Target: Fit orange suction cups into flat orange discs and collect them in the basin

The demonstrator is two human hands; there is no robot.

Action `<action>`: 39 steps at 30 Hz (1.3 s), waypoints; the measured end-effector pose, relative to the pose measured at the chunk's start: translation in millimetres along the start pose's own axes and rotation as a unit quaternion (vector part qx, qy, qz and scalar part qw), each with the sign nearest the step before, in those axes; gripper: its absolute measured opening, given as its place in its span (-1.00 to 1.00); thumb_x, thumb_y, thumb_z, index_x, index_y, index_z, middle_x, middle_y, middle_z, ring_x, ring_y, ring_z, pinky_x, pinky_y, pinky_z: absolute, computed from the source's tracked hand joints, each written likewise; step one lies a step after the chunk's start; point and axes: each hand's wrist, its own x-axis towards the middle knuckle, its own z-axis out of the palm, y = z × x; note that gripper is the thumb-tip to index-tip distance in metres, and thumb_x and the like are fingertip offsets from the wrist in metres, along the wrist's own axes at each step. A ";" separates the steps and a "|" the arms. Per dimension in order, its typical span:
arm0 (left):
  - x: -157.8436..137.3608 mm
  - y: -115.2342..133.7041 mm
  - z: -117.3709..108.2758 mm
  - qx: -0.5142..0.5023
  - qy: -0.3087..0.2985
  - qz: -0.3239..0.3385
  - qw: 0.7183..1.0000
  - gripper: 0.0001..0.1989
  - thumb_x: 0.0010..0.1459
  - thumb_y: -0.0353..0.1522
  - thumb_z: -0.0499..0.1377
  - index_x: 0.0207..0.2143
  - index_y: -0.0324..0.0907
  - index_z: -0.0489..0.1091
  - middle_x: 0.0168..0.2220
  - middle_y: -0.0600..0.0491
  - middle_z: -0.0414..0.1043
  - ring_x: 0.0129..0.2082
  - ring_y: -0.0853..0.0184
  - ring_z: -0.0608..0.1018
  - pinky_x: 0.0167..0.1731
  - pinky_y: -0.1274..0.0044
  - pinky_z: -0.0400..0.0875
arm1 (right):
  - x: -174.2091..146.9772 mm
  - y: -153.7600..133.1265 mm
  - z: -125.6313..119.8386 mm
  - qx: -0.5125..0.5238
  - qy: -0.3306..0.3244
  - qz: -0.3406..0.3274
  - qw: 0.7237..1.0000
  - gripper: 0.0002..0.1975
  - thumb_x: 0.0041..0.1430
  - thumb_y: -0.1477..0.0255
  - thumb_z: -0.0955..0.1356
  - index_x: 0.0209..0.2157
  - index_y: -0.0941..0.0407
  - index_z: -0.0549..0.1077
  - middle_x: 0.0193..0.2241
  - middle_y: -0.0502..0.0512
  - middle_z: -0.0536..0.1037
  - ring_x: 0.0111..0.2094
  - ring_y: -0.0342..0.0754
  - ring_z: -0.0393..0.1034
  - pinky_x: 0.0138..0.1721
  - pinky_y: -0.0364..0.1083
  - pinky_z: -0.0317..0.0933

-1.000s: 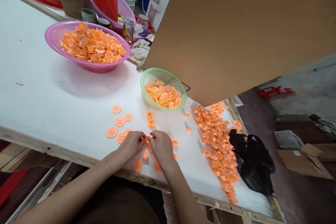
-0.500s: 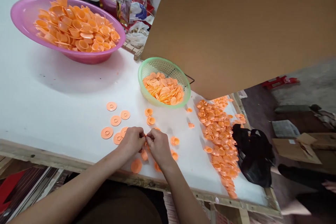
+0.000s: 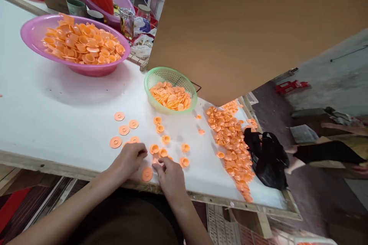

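My left hand [image 3: 130,160] is closed just above the table, fingers curled together; anything in its fingertips is hidden. Beside it lie several flat orange toy saucers [image 3: 115,142], each with a raised ring. My right hand [image 3: 171,176] is to the right, its thumb and fingers closed at a small orange toy cup [image 3: 155,159], partly covered by the fingertips. One saucer [image 3: 147,174] lies between the hands near the table's front edge. Beyond the right hand, several loose orange cups [image 3: 166,139] are scattered on the white tabletop.
A green colander [image 3: 149,97] holds orange saucers. Cups with saucers fill a pink basin [image 3: 31,34] at back left. A long heap of orange cups [image 3: 230,141] lies right, beside a black bag [image 3: 267,159]. A large cardboard sheet [image 3: 230,26] rises behind. A person [image 3: 330,153] is at far right.
My hands, earlier together at the fingertips, have come apart, the right one lower towards the cups. The camera view has shifted, and more of the person at far right shows.
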 end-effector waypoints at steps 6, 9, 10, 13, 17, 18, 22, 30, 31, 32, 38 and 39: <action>-18.4 -12.3 21.5 0.183 -0.072 0.085 0.977 -0.82 0.07 -0.50 0.03 -0.47 -0.20 0.40 -0.40 -0.02 0.43 -0.39 0.29 0.45 -0.42 0.51 0.14 | -21.5 10.9 14.5 0.007 -0.001 -0.088 0.996 -0.82 0.21 0.54 0.29 -0.43 0.10 0.47 -0.47 0.00 0.46 -0.40 -0.12 0.35 -0.38 -0.18 0.08; -15.4 -15.1 29.1 0.172 -0.056 0.089 0.980 -0.82 0.10 -0.49 0.03 -0.45 -0.21 0.41 -0.38 -0.03 0.43 -0.34 0.26 0.47 -0.38 0.51 0.16 | -28.5 14.7 19.5 -0.084 0.021 -0.144 0.986 -0.79 0.23 0.58 0.26 -0.43 0.10 0.44 -0.45 0.01 0.40 -0.43 -0.13 0.29 -0.43 -0.15 0.01; -14.4 -16.1 29.5 0.162 -0.054 0.090 0.981 -0.82 0.11 -0.49 0.03 -0.45 -0.22 0.42 -0.37 -0.04 0.44 -0.34 0.26 0.47 -0.37 0.51 0.17 | -30.4 15.4 21.5 -0.109 0.026 -0.167 0.980 -0.79 0.24 0.59 0.25 -0.44 0.10 0.42 -0.45 0.01 0.39 -0.44 -0.13 0.27 -0.45 -0.14 -0.01; -13.2 -16.9 25.8 0.122 -0.053 0.087 0.987 -0.78 0.11 -0.48 0.02 -0.44 -0.21 0.46 -0.39 -0.04 0.47 -0.36 0.28 0.48 -0.35 0.51 0.21 | -33.7 16.0 27.0 -0.161 0.041 -0.237 0.957 -0.77 0.24 0.63 0.23 -0.44 0.12 0.39 -0.45 0.04 0.41 -0.43 -0.10 0.24 -0.44 -0.11 -0.01; -13.2 -8.9 19.2 0.028 -0.055 0.069 0.996 -0.80 0.09 -0.45 0.07 -0.37 -0.18 0.51 -0.37 0.03 0.52 -0.36 0.34 0.50 -0.31 0.55 0.29 | -33.6 16.2 29.5 -0.204 0.045 -0.301 0.930 -0.78 0.19 0.69 0.23 -0.43 0.14 0.40 -0.44 0.07 0.43 -0.42 -0.07 0.23 -0.43 -0.07 0.03; -13.3 -6.1 19.0 0.007 -0.058 0.065 0.996 -0.83 0.05 -0.45 0.11 -0.39 -0.18 0.51 -0.38 0.04 0.51 -0.37 0.35 0.50 -0.34 0.56 0.29 | -33.2 16.3 29.6 -0.213 0.040 -0.315 0.924 -0.77 0.17 0.71 0.24 -0.43 0.15 0.41 -0.43 0.07 0.43 -0.42 -0.06 0.23 -0.43 -0.07 0.05; -13.8 -1.0 24.3 -0.010 -0.065 0.054 0.996 -0.86 -0.07 -0.52 0.13 -0.52 -0.20 0.48 -0.42 0.07 0.47 -0.41 0.39 0.47 -0.41 0.59 0.27 | -30.3 14.4 32.2 -0.239 0.004 -0.366 0.899 -0.74 0.10 0.77 0.23 -0.45 0.17 0.41 -0.46 0.08 0.44 -0.44 -0.06 0.24 -0.47 -0.06 0.06; -14.5 -10.0 27.5 0.009 -0.039 0.086 0.995 -0.88 -0.02 -0.48 0.13 -0.51 -0.22 0.47 -0.44 0.05 0.44 -0.40 0.36 0.45 -0.37 0.55 0.27 | -30.1 4.2 17.2 -0.158 -0.059 -0.269 0.948 -0.74 0.18 0.71 0.20 -0.42 0.16 0.44 -0.43 0.08 0.46 -0.41 -0.09 0.32 -0.40 -0.13 0.18; -15.2 -10.3 26.6 0.010 -0.028 0.094 0.995 -0.87 -0.01 -0.48 0.12 -0.53 -0.22 0.45 -0.45 0.04 0.43 -0.41 0.36 0.45 -0.38 0.55 0.26 | -32.5 4.3 13.8 -0.113 -0.049 -0.242 0.963 -0.75 0.19 0.69 0.21 -0.40 0.15 0.45 -0.42 0.07 0.46 -0.40 -0.09 0.34 -0.38 -0.14 0.21; -16.4 -10.6 25.9 0.006 -0.012 0.102 0.995 -0.87 0.01 -0.47 0.12 -0.54 -0.22 0.44 -0.46 0.04 0.42 -0.42 0.36 0.45 -0.38 0.54 0.26 | -34.8 4.7 11.4 -0.060 -0.026 -0.213 0.975 -0.77 0.19 0.66 0.22 -0.35 0.14 0.47 -0.40 0.07 0.47 -0.37 -0.09 0.36 -0.34 -0.14 0.24; -34.4 -14.0 23.4 -0.095 0.078 0.217 0.968 -0.77 0.22 -0.27 0.12 -0.38 -0.15 0.51 -0.37 0.05 0.44 -0.40 0.40 0.45 -0.42 0.58 0.32 | -33.3 2.7 19.8 0.327 0.024 0.019 0.945 -0.67 0.00 0.52 0.39 -0.12 0.15 0.48 -0.23 0.14 0.54 -0.35 -0.06 0.47 -0.35 -0.13 0.36; -37.8 -14.2 22.3 -0.106 0.098 0.227 0.963 -0.79 0.21 -0.25 0.14 -0.31 -0.12 0.53 -0.32 0.04 0.46 -0.36 0.39 0.47 -0.40 0.59 0.35 | -31.6 0.9 21.8 0.365 0.006 0.027 0.930 -0.71 -0.01 0.51 0.40 -0.17 0.15 0.49 -0.27 0.13 0.56 -0.34 -0.04 0.48 -0.34 -0.12 0.36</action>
